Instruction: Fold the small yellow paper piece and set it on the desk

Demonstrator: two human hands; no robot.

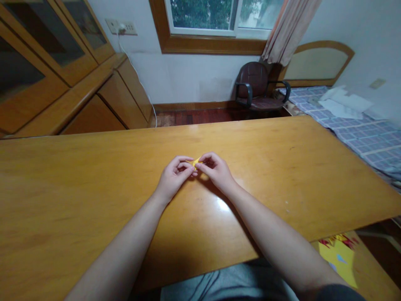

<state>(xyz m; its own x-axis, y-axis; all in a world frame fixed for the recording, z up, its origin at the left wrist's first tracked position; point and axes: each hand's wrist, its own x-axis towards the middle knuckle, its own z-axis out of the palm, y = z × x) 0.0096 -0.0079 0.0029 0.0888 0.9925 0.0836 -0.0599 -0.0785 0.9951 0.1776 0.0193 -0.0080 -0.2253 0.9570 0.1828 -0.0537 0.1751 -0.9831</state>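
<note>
A small piece of folded yellow paper (pixel 196 162) is pinched between my two hands, just above the middle of the wooden table (pixel 94 188). My left hand (pixel 176 174) grips its left side with thumb and fingers. On the right side, my right hand (pixel 216 168) holds it between thumb and forefinger. Fingers cover much of the paper, so its full shape is hidden.
At the lower right, a lower surface holds yellow paper (pixel 336 259) with red and yellow folded bits. Beyond the table are a brown armchair (pixel 253 85), a bed with a checked cover (pixel 360 133) and a wooden cabinet (pixel 81 92) at the left.
</note>
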